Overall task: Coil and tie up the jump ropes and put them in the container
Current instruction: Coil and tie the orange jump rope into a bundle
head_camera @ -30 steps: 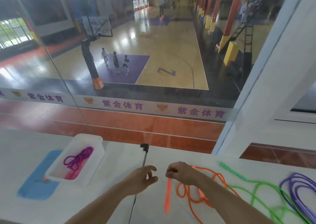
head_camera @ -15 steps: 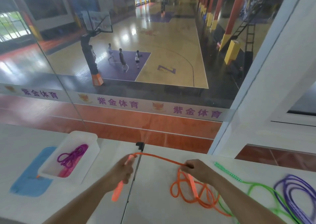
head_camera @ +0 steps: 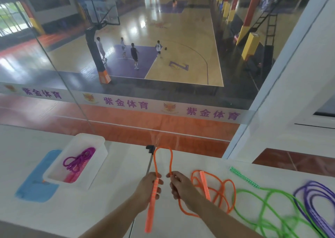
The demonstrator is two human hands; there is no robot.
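Jump ropes, four in view, catalogued from our white table (head_camera: 112, 197) downward in size.

Table: flat, matte, pale; everything is placed relative to it.

Container (head_camera: 54, 172): white plastic tub at the table's left, already holding a coiled magenta rope (head_camera: 79, 160).

Orange rope (head_camera: 215, 192): thin, pliant cord, loose at the table's centre. We raise one arched loop, judged to start the coil.

Green rope (head_camera: 261, 199) and purple rope (head_camera: 313, 199): uncoiled, table's right.

Left hand (head_camera: 147, 188): closed round the orange handle (head_camera: 151, 207), textured and stick-shaped.

Right hand (head_camera: 181, 185): pinching the cord.
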